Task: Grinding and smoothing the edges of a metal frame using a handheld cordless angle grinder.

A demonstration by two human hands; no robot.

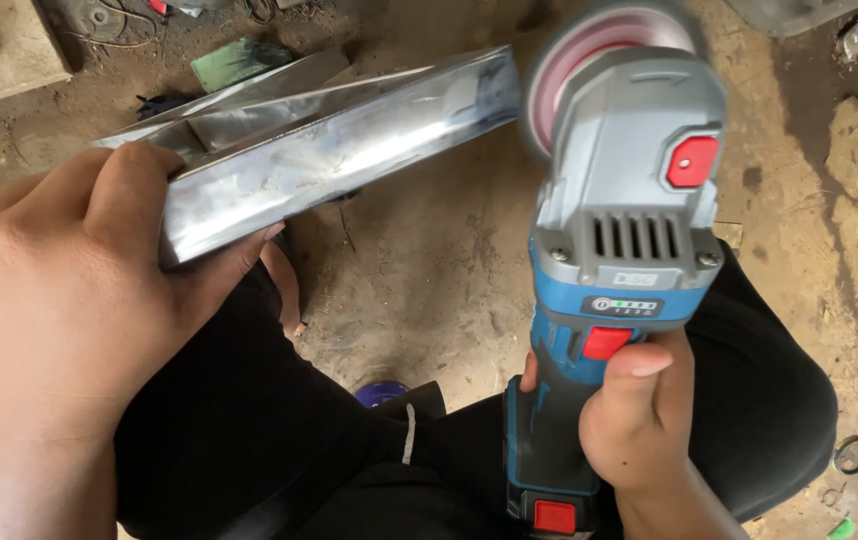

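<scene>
Dirt floor [429, 260] below, littered with scraps. Left hand [59, 300] clamps its grip around the near end of the shiny metal bar [339, 150], angling the far end toward the grinder [624, 230], whose handle the right hand [639, 410] wraps tightly, disc at the bar's tip.

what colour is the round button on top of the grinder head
Red, on the grey head of the angle grinder; the button shows clearly in the head view.

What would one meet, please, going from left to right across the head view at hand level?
Left hand gripping a shiny rectangular metal tube → pink grinding disc → blue-and-grey cordless angle grinder held by the right hand → small metal ring on the dirt floor.
</scene>
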